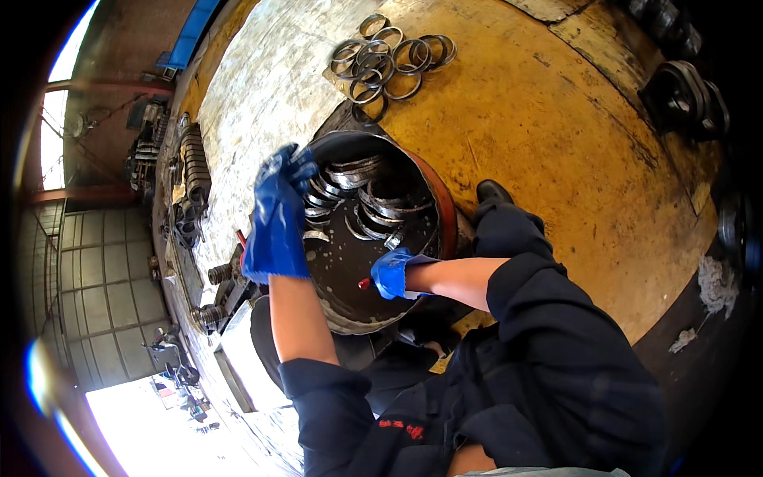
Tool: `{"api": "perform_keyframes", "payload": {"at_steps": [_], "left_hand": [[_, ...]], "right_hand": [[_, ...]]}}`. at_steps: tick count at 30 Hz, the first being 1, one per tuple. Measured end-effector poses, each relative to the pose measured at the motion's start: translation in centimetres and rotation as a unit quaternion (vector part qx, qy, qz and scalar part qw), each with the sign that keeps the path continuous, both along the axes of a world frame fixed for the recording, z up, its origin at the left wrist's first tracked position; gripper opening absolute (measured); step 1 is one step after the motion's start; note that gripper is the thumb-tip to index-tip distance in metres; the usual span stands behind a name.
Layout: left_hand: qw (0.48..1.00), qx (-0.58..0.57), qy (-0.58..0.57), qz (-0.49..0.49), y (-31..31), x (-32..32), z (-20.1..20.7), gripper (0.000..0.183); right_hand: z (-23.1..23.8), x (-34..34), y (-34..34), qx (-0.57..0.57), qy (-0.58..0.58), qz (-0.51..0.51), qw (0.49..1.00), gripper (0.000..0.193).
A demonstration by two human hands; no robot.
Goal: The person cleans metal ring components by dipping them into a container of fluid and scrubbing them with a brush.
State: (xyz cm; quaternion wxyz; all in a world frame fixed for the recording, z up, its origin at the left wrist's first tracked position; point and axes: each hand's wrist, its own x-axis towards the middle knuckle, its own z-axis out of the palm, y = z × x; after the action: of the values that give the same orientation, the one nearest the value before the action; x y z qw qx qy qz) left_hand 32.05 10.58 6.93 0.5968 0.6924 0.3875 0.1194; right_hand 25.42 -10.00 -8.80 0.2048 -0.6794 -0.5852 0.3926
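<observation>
A round metal drum with a reddish-orange outer side stands before me, with dark liquid inside. Several shiny metal rings lie in it, partly under the surface. My left hand, in a long blue rubber glove, is over the drum's left rim, its fingers stretched out and apart with nothing seen in them. Above the near right part of the liquid, my right hand, also blue-gloved, is closed round a tool whose red handle end sticks out to the left. The tool's kind does not show.
Beyond the drum, several dark metal rings lie loosely on the yellow floor plate. Coiled metal parts stand at the left. Dark round parts sit at the far right, and a grey rag lies at the right edge.
</observation>
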Motion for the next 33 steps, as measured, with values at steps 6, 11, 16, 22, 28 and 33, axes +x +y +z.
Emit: {"api": "perform_keyframes", "payload": {"at_steps": [6,11,16,22,28,33], "left_hand": [[0.995,-0.078,0.016,0.058,-4.0,-12.2,-4.2,0.029],[0.981,-0.073,0.086,0.156,-7.1,-22.9,-8.4,0.039],[0.971,-0.112,0.064,0.204,-10.5,-25.7,-9.3,0.036],[0.96,-0.159,0.08,0.217,-10.9,-29.0,-13.0,0.04],[0.966,-0.168,0.045,0.193,-9.4,-28.3,-16.2,0.039],[0.958,0.152,0.233,0.071,-4.4,-27.1,-16.2,0.05]], "right_hand": [[-0.2,0.2,0.9,0.001,0.002,0.006,1.0,0.026],[0.1,0.6,0.6,0.035,0.055,0.042,0.997,0.022],[1.3,1.2,0.3,0.01,-0.026,0.003,1.0,0.031],[1.9,0.8,1.1,-0.056,-0.009,0.03,0.998,0.034],[0.6,0.9,1.4,-0.069,-0.003,0.013,0.998,0.033],[2.3,0.8,1.0,-0.068,0.001,0.01,0.998,0.032]]}}
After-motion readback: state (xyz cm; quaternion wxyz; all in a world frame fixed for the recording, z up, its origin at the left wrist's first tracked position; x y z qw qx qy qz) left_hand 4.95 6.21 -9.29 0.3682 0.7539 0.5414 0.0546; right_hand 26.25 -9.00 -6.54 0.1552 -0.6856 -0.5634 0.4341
